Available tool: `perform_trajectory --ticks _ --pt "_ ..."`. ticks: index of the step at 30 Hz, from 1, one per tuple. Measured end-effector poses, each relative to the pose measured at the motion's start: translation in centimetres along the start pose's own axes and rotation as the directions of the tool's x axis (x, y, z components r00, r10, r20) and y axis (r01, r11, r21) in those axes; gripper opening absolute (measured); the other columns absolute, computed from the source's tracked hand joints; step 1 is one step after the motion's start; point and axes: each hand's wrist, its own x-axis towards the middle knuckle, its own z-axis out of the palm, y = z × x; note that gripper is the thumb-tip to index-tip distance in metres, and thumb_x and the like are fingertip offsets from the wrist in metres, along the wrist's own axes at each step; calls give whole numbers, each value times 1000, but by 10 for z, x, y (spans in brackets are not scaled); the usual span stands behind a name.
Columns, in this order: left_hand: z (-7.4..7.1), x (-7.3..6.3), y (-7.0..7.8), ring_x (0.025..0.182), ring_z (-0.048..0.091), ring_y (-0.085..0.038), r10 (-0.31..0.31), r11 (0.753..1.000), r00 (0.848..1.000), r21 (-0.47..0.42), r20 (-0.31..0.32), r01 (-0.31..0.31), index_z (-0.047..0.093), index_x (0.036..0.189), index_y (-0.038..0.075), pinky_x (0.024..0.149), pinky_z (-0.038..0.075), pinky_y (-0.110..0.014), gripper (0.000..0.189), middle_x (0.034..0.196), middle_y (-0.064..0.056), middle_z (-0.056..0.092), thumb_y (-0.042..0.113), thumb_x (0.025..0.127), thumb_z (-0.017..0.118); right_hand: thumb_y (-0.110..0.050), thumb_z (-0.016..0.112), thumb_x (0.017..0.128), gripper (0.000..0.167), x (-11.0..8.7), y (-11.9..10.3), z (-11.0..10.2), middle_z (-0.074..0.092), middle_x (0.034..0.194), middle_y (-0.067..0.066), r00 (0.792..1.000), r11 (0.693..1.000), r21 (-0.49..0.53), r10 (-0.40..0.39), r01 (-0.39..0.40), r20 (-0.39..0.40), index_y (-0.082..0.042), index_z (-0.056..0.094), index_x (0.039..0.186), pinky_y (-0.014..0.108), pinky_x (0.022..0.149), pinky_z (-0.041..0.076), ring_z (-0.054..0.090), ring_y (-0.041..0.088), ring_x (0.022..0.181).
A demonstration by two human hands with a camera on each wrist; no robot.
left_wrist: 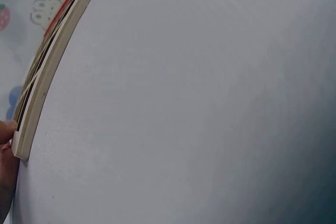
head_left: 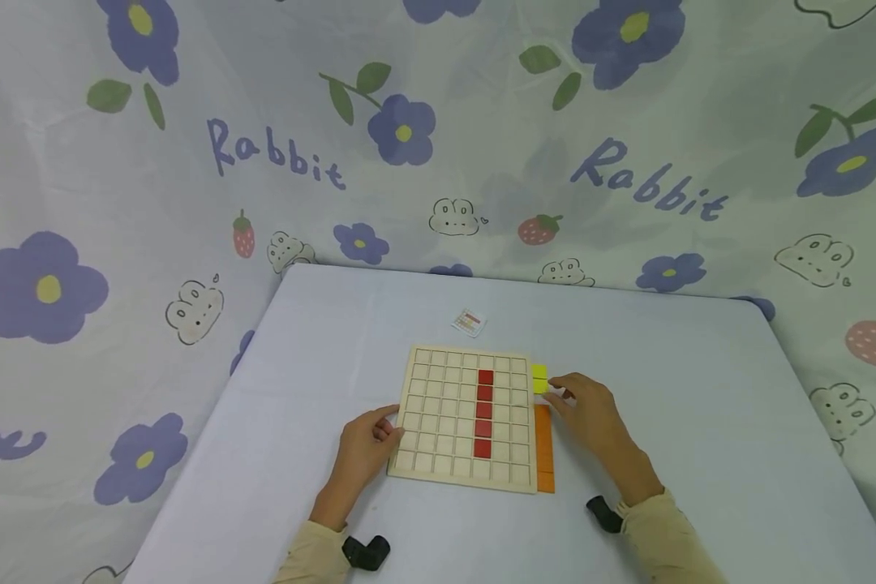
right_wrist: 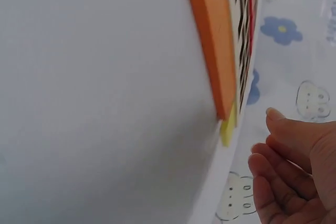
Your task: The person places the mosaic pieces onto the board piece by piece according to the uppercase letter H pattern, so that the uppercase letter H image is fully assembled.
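A square wooden grid board (head_left: pixel 438 414) lies on the table, with several red square tiles (head_left: pixel 485 410) lined up in one column. My left hand (head_left: pixel 362 446) touches the board's left edge with thumb and forefinger; in the left wrist view the thumb (left_wrist: pixel 7 131) is at the board's corner. Beside the right edge lie a yellow piece (head_left: pixel 539 379) with a line across its middle and a long orange strip (head_left: pixel 544 442). My right hand (head_left: pixel 591 414) is just right of the yellow piece, fingers loosely bent. In the right wrist view nothing shows between the right hand's fingers.
A small printed card (head_left: pixel 470 323) lies behind the board on the white table (head_left: pixel 701 389). Behind the table hangs a curtain (head_left: pixel 482 178) printed with flowers and rabbits. Black wrist devices (head_left: pixel 366 553) sit near both sleeves.
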Motion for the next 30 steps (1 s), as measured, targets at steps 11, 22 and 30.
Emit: perform_trajectory --ticks 11,22,30 --pt "0 1 -3 72 56 -8 -16 1000 1000 17 13 16 70 125 5 61 46 -18 39 83 -3 65 8 87 76 -12 76 89 32 25 29 10 73 112 13 997 998 35 -59 60 -42 -3 71 119 43 79 57 67 26 90" --pt "5 -3 -3 71 55 -8 -24 1000 1000 -3 21 24 70 125 5 60 46 -17 38 82 -2 64 8 87 75 -17 72 93 34 32 34 12 70 114 15 999 1000 19 -23 22 47 0 69 122 43 81 56 66 26 92" --pt "2 3 -4 71 55 -8 -9 1000 1000 -1 12 9 70 125 6 60 46 -17 38 82 -2 64 8 87 75 -19 73 92 36 41 32 15 66 112 12 998 1000 -3 -20 20 68 -3 69 124 39 79 55 63 23 91"
